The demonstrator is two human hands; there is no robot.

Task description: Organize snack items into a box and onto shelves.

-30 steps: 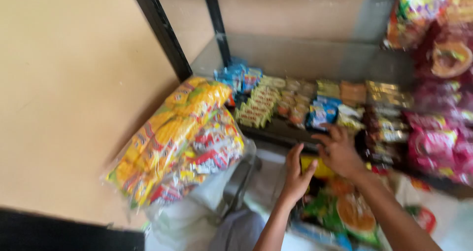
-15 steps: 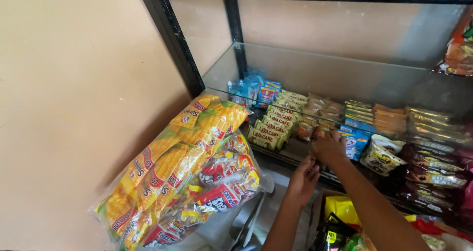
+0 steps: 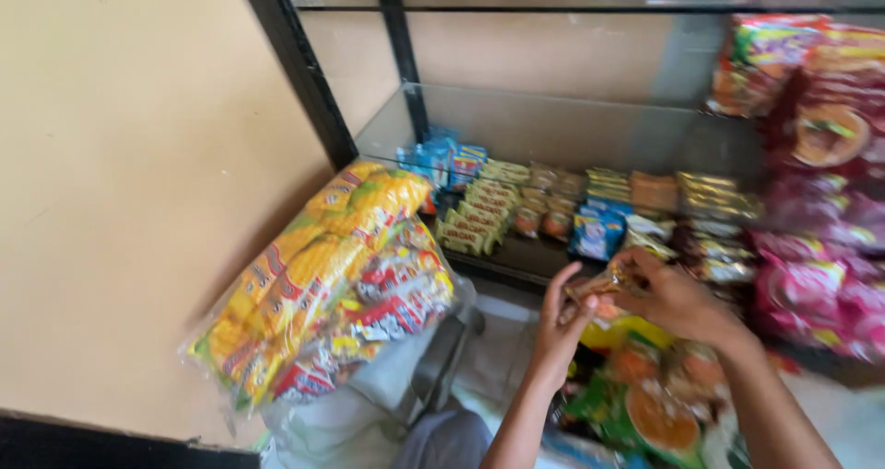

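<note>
Grasping a small packet (image 3: 604, 285), both hands, left hand (image 3: 560, 326) and right hand (image 3: 678, 298), are best kept level above the shelf (image 3: 516, 257).

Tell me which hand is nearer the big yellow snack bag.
Left. The left hand is just right of the yellow bag; the right hand is farther right.

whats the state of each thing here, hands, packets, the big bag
left hand: raised, fingers on a small packet
right hand: closed on the same small packet
small packet: held between both hands, blurred
big clear bag of snacks: full, leaning tilted by the wall
shelf packets: lying in rows
glass shelf: stocked
</note>
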